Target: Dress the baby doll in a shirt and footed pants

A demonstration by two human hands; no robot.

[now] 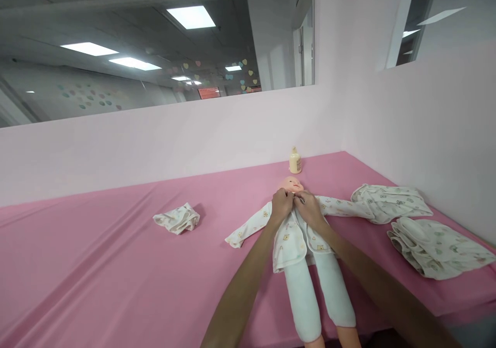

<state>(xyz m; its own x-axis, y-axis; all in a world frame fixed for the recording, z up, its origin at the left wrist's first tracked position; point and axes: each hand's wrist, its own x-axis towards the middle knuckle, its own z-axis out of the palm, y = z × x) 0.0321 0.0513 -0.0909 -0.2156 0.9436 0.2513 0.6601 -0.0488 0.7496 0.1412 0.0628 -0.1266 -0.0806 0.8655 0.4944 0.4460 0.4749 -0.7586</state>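
Observation:
A baby doll [291, 184] lies on its back on the pink table [116, 265], head toward the wall and legs toward me. It wears a white printed shirt [290, 237] with the sleeves spread out. My left hand [281, 207] and my right hand [309, 208] meet at the shirt's collar, just below the doll's chin. Both hands have their fingers pinched closed on the shirt's front edges. The doll's pale legs [320, 296] stick out bare below the shirt hem.
A small cream bottle [295, 161] stands by the wall behind the doll's head. A crumpled printed cloth [177, 218] lies to the left. Two folded printed garments [391, 202] [437, 247] lie at the right, near the side wall [426, 131].

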